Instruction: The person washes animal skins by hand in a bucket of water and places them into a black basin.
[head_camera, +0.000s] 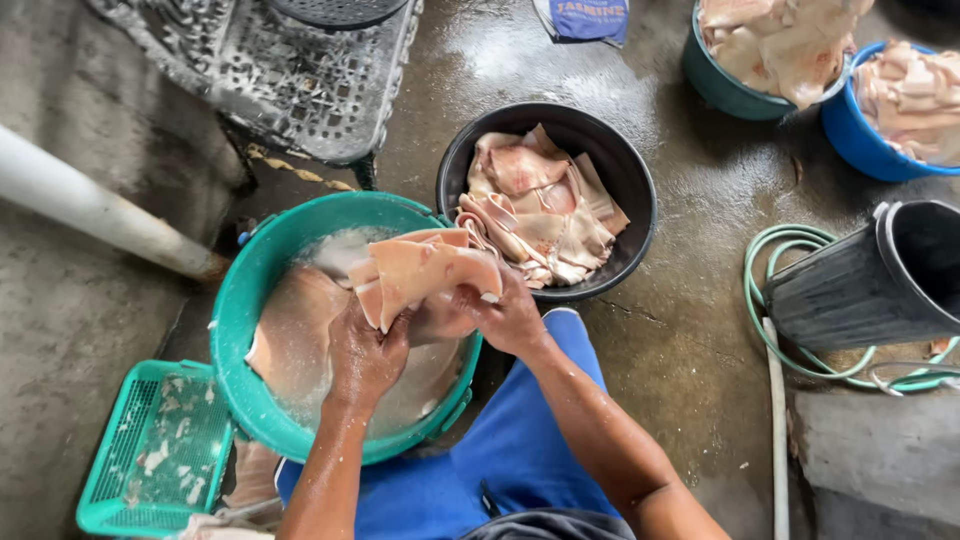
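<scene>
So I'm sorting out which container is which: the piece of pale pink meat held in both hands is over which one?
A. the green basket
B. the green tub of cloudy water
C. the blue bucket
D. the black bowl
B: both the left hand and right hand grip the pale pink meat piece above the green tub of cloudy water.

Pork skin piece (425, 275): wet, slick, pale pink, smooth. Green basin (235, 310): glossy plastic, cloudy water inside. Black bowl (630, 180): smooth matt plastic. Small green basket (110, 470): perforated plastic. Floor (690, 330): rough concrete, wet sheen. Hose (790, 240): smooth green rubbery plastic. Apron (530, 440): blue cloth, matt.
</scene>
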